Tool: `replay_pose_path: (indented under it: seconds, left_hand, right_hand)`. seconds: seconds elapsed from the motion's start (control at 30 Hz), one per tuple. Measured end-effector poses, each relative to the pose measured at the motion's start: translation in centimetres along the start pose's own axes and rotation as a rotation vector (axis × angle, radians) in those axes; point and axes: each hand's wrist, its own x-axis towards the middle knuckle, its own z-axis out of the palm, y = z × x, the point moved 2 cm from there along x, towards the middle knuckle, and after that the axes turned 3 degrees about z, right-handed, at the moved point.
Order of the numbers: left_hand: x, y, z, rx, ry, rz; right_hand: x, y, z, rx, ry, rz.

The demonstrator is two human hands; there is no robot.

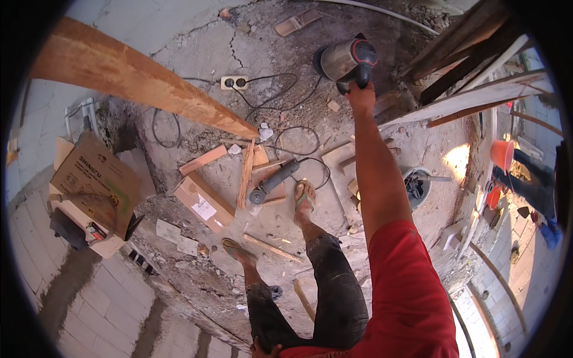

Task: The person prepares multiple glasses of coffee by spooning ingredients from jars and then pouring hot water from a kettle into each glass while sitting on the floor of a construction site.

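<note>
My right arm reaches far forward, and my right hand (pixel 360 99) is closed round the black handle of a steel electric kettle (pixel 341 61). The kettle lies tilted in view, with its black base to the left and its red-ringed lid to the right. Whether it touches the floor I cannot tell. A black cable runs from near its base toward a white double socket (pixel 234 83) on the floor. At the lower edge my left hand (pixel 266 348) rests on my dark trouser leg, fingers apart and partly cut off by the picture's rim.
An angle grinder (pixel 273 181) lies by my sandalled foot among wood scraps and a brown box (pixel 205 201). To the left sits an opened carton (pixel 95 188). A wooden post (pixel 143 80) slants in; boards (pixel 471 98) and a bucket (pixel 418 185) stand right. Another person (pixel 534 173) is far right.
</note>
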Motion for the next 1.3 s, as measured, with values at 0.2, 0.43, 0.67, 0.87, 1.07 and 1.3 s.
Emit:
replay_pose_path:
  seconds: [0.2, 0.43, 0.67, 0.87, 1.07, 1.3]
  left_hand:
    - [-1.4, 2.5, 0.3, -0.072, 0.048, 0.011]
    - [-0.1, 0.6, 0.9, -0.023, 0.041, -0.006]
    - [0.0, 1.4, 0.3, -0.280, 0.022, 0.279]
    - [-1.3, -1.2, 2.3, -0.063, 0.162, 0.173]
    - [-0.8, 4.5, -1.7, -0.211, -0.036, -0.103]
    - [-0.9, 5.3, -1.4, -0.025, -0.025, -0.106]
  right_hand:
    - [-2.9, -4.3, 2.6, 0.376, -0.204, 0.056]
    - [3.5, 0.2, 0.2, -0.326, -0.441, -0.420]
    - [4.1, -0.7, -3.5, -0.853, -0.012, -0.344]
    - [2.2, -3.2, -0.4, -0.919, 0.033, -0.334]
    - [9.3, -0.8, -4.6, -1.213, 0.163, -0.377]
    - [8.4, -3.7, -4.1, -0.853, -0.102, -0.493]
